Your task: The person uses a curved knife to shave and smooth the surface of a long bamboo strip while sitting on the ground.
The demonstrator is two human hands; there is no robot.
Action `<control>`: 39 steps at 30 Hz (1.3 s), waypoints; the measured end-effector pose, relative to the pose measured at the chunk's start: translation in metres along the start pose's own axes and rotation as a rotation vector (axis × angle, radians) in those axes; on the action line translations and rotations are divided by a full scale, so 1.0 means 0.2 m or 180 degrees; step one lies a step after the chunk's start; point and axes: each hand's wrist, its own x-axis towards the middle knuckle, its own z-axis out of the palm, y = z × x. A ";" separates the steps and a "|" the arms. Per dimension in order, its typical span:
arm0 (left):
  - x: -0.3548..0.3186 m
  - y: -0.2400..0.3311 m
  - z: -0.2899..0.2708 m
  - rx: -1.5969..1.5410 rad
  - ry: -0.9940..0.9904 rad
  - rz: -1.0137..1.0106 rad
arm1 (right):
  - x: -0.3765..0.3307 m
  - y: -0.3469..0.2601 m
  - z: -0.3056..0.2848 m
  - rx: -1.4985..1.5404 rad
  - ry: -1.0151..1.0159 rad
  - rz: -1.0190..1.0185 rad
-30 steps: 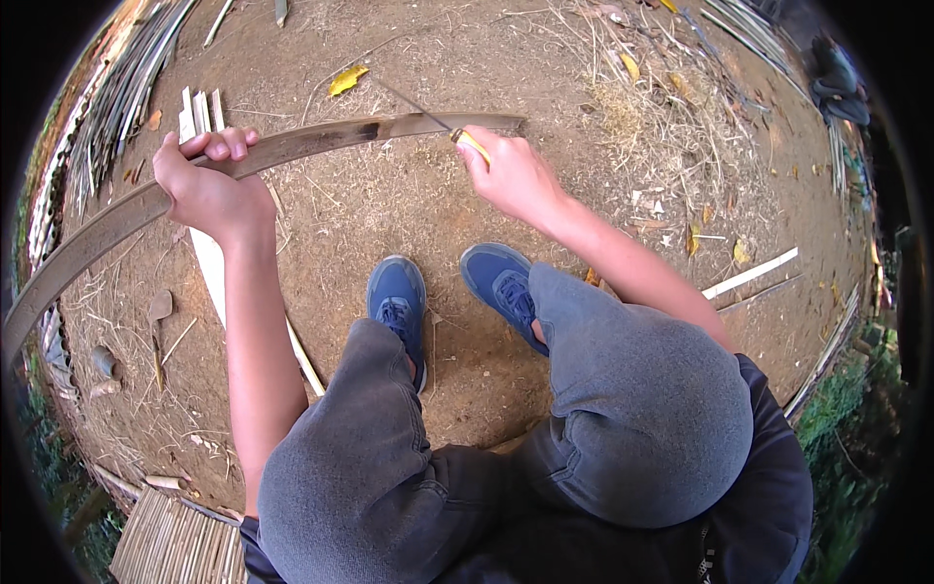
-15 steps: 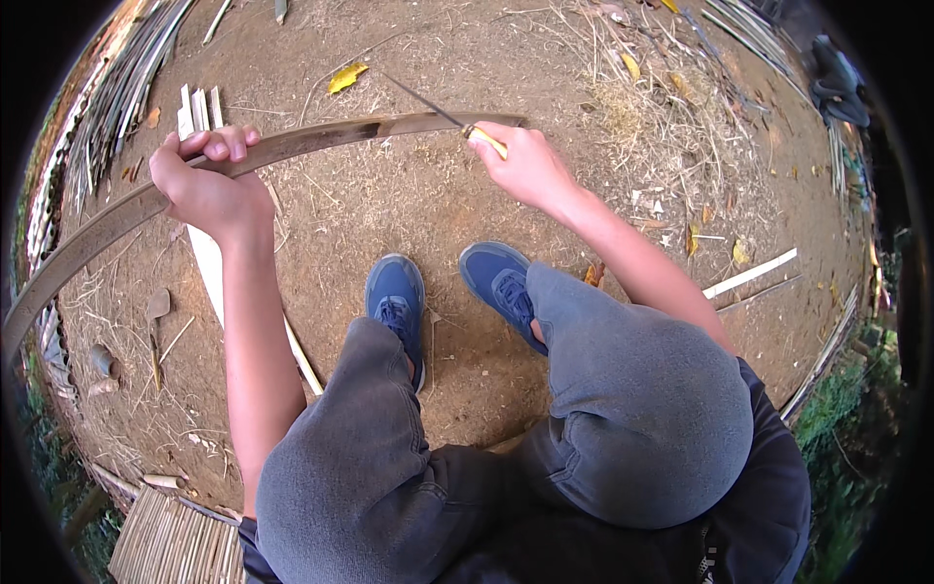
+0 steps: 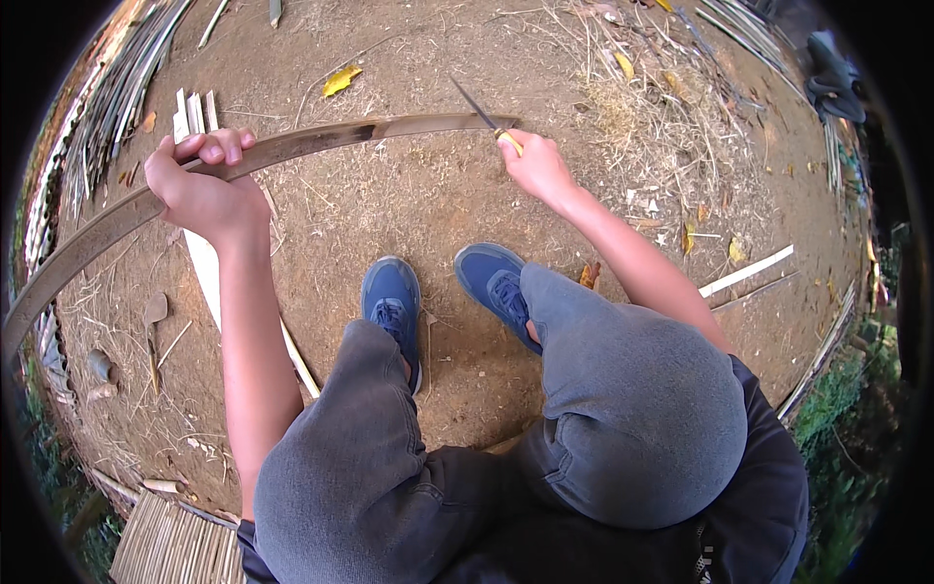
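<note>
A long brown split-bamboo strip (image 3: 292, 143) curves in from the left edge and reaches across in front of me. My left hand (image 3: 207, 185) is closed around it, left of its middle. In my right hand (image 3: 538, 167) is a knife (image 3: 474, 100) with a yellowish handle; its narrow dark blade points up and to the left. The blade crosses the strip close to its far right end. Whether the edge touches the strip I cannot tell. A darker patch marks the strip between my hands.
Pale split pieces (image 3: 196, 112) lie beyond my left hand, with a bundle of thin sticks (image 3: 122, 83) farther left. A spoon-shaped tool (image 3: 156, 321) rests on the dirt at left. Dry shavings (image 3: 647, 117) cover ground at far right. A slatted bamboo surface (image 3: 175, 545) is at lower left.
My right hand has moved right with the knife, toward the end of the strip, and the blade now stands steeper. My left hand keeps its grip in nearly the same place.
</note>
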 end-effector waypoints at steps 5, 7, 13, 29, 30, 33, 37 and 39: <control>0.00 -0.01 0.02 -0.0032 -0.0053 0.0003 | 0.04 0.10 0.00 0.0141 0.0004 0.0125; 0.03 -0.02 -0.01 -0.0035 0.0032 -0.0005 | 0.08 0.11 0.00 0.0149 -0.0012 0.0195; 0.02 -0.02 -0.01 -0.0007 -0.0030 0.0032 | 0.07 0.14 0.03 0.0271 -0.0048 0.0409; 0.04 -0.03 0.00 0.0075 0.0078 0.0090 | 0.17 0.32 0.11 0.0042 0.0058 0.0587; 0.03 -0.02 0.00 0.0115 0.0154 0.0100 | 0.21 0.31 0.09 -0.0180 -0.0009 0.0826; 0.05 -0.01 -0.04 0.0144 0.0098 0.0167 | 0.09 0.09 0.05 0.0137 0.0046 0.0068; 0.03 -0.02 0.00 0.0058 0.0115 0.0042 | 0.20 0.30 0.09 0.0030 0.0047 0.0557; 0.03 -0.01 0.00 0.0098 0.0216 0.0038 | 0.22 0.32 0.08 -0.0121 0.0054 0.0618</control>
